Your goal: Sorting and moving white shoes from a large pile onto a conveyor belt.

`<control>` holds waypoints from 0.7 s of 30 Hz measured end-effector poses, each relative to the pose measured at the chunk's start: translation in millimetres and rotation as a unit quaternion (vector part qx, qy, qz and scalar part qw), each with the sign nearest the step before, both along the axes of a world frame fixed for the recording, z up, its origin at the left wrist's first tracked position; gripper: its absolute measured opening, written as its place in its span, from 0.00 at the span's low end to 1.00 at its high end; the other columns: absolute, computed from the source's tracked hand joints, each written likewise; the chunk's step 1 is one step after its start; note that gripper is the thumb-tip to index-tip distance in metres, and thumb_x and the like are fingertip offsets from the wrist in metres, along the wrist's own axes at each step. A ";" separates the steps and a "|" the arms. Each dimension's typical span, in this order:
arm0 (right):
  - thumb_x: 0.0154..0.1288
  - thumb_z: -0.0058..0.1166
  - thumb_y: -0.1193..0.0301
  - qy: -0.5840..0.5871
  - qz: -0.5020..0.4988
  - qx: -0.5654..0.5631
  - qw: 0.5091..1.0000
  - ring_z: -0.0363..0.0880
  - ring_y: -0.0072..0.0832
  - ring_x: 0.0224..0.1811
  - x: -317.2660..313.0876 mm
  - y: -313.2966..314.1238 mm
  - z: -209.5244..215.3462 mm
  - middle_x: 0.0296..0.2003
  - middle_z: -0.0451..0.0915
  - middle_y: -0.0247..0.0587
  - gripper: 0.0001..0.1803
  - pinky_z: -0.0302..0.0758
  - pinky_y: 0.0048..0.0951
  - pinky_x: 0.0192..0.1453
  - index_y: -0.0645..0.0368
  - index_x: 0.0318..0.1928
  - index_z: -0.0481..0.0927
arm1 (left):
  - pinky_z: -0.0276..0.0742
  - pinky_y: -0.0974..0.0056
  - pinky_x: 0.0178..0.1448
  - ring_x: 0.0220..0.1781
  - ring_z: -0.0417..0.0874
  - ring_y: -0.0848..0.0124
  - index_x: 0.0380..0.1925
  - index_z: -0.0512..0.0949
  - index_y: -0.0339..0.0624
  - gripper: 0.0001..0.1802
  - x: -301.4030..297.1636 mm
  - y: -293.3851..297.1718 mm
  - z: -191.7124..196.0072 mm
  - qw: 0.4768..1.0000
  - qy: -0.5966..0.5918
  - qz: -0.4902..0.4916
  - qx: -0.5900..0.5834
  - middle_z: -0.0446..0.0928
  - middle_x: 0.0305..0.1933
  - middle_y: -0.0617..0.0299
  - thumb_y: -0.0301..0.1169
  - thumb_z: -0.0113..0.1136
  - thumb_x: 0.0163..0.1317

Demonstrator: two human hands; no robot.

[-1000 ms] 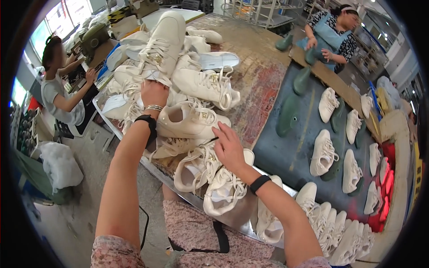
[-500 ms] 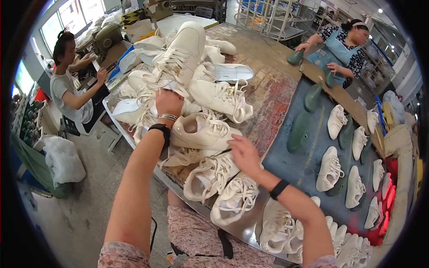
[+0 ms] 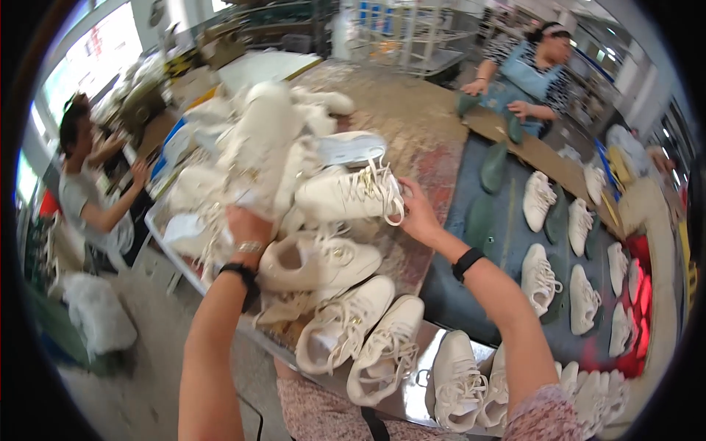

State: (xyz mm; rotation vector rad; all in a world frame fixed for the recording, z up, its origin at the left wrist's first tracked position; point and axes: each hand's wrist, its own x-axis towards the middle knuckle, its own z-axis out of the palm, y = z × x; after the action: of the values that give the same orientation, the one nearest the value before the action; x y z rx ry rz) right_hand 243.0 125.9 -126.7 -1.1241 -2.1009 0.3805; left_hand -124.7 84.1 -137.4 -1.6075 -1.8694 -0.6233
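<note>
My left hand (image 3: 248, 229) is closed on the opening end of a cream lace-up sneaker (image 3: 259, 136), which stands toe up above the pile and is smeared by motion. Most of that hand's fingers are hidden by the shoe. At the heel of a second cream sneaker (image 3: 334, 197), lying on its side with loose laces, my right hand (image 3: 421, 213) grips the collar edge. Just below both hands rests another sneaker (image 3: 323, 262). Two more, one sneaker (image 3: 346, 323) and its neighbour (image 3: 386, 349), lie at the table's near edge.
Left of my hands, more sneakers (image 3: 195, 187) are heaped on the worn table (image 3: 397, 95). To the right, a dark conveyor belt (image 3: 507, 220) carries sneakers and green shoe lasts (image 3: 493, 167), toward a red-glowing opening (image 3: 641, 316). One co-worker (image 3: 533, 81) handles lasts; another (image 3: 95, 191) sits left.
My right hand has moved up and away from me, from above the near sneakers to the heel of the side-lying one. My left hand keeps its sneaker raised. The whole view has shifted somewhat.
</note>
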 end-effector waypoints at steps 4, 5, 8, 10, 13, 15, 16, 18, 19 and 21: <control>0.47 0.65 0.72 -0.179 -0.010 0.139 0.974 0.62 0.47 0.66 101.4 46.5 25.6 0.65 0.63 0.42 0.20 0.71 0.39 0.61 0.54 0.44 0.80 | 0.70 0.50 0.55 0.48 0.78 0.50 0.43 0.80 0.38 0.24 6.7 -11.6 9.8 0.990 -0.105 -0.015 0.088 0.81 0.41 0.48 0.47 0.63 0.56; 0.47 0.65 0.72 -0.180 -0.017 0.137 0.974 0.62 0.47 0.66 121.2 57.8 35.1 0.65 0.63 0.42 0.20 0.71 0.39 0.61 0.54 0.44 0.80 | 0.71 0.50 0.54 0.48 0.78 0.50 0.45 0.79 0.37 0.26 5.3 -13.8 11.6 0.994 -0.098 0.008 0.056 0.81 0.45 0.48 0.47 0.63 0.56; 0.50 0.62 0.73 -0.242 -0.044 0.172 0.954 0.58 0.49 0.68 158.4 82.9 40.6 0.68 0.58 0.45 0.27 0.71 0.41 0.61 0.53 0.54 0.75 | 0.71 0.50 0.55 0.47 0.79 0.48 0.47 0.79 0.37 0.26 12.3 -8.6 16.9 0.993 -0.117 -0.015 0.003 0.80 0.47 0.48 0.47 0.63 0.57; 0.51 0.65 0.65 -0.114 -0.324 0.123 0.931 0.54 0.53 0.70 168.1 98.0 25.6 0.71 0.48 0.51 0.39 0.71 0.42 0.62 0.47 0.65 0.65 | 0.72 0.51 0.54 0.47 0.80 0.48 0.45 0.79 0.35 0.26 19.9 -2.2 12.5 0.997 -0.078 -0.022 0.009 0.81 0.46 0.48 0.47 0.63 0.57; 0.47 0.68 0.53 0.007 -0.335 -0.101 0.937 0.50 0.60 0.71 156.8 119.2 -58.6 0.72 0.39 0.56 0.52 0.70 0.47 0.61 0.42 0.71 0.54 | 0.73 0.52 0.53 0.47 0.80 0.48 0.43 0.80 0.35 0.24 36.9 11.0 8.5 0.998 -0.038 -0.059 0.010 0.82 0.44 0.49 0.46 0.63 0.58; 0.41 0.69 0.47 -0.039 -0.296 -0.158 0.941 0.51 0.64 0.69 73.9 81.6 -44.7 0.73 0.37 0.58 0.59 0.70 0.52 0.60 0.39 0.72 0.51 | 0.74 0.52 0.52 0.46 0.81 0.48 0.42 0.81 0.35 0.24 11.4 -8.7 8.8 0.999 -0.011 -0.035 -0.006 0.82 0.43 0.49 0.46 0.63 0.58; 0.45 0.67 0.48 0.000 -0.287 -0.209 0.935 0.54 0.63 0.68 67.5 72.4 -29.8 0.73 0.37 0.58 0.56 0.65 0.51 0.64 0.40 0.73 0.49 | 0.75 0.53 0.50 0.45 0.81 0.49 0.43 0.81 0.37 0.22 9.4 -7.1 7.6 0.999 -0.008 -0.034 0.007 0.82 0.43 0.51 0.45 0.63 0.58; 0.45 0.67 0.49 0.052 -0.301 -0.185 0.934 0.56 0.64 0.67 74.9 85.6 -37.6 0.73 0.37 0.57 0.55 0.65 0.52 0.64 0.40 0.72 0.50 | 0.76 0.53 0.50 0.44 0.82 0.51 0.43 0.82 0.39 0.21 7.1 -3.9 4.9 1.000 -0.014 -0.018 0.010 0.83 0.43 0.52 0.44 0.63 0.57; 0.44 0.67 0.50 0.098 -0.312 -0.154 0.933 0.57 0.64 0.66 83.5 93.6 -38.1 0.73 0.37 0.55 0.55 0.66 0.52 0.63 0.40 0.72 0.52 | 0.76 0.53 0.50 0.44 0.82 0.51 0.43 0.82 0.39 0.21 11.0 -3.1 5.7 1.000 -0.012 -0.027 0.009 0.83 0.43 0.52 0.44 0.63 0.57; 0.44 0.66 0.57 0.103 -0.347 -0.103 0.926 0.62 0.64 0.63 108.9 116.1 -41.0 0.74 0.38 0.49 0.51 0.71 0.54 0.58 0.41 0.70 0.55 | 0.76 0.52 0.49 0.44 0.82 0.50 0.43 0.82 0.38 0.21 16.4 1.4 2.0 0.999 -0.012 -0.037 0.015 0.82 0.44 0.52 0.44 0.63 0.58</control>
State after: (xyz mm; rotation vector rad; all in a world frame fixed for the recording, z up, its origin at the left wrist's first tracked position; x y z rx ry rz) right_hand 351.9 242.0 -167.7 -1.7723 -1.3802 0.3557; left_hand -108.3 85.5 -135.4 -1.6624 -1.8170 -0.7015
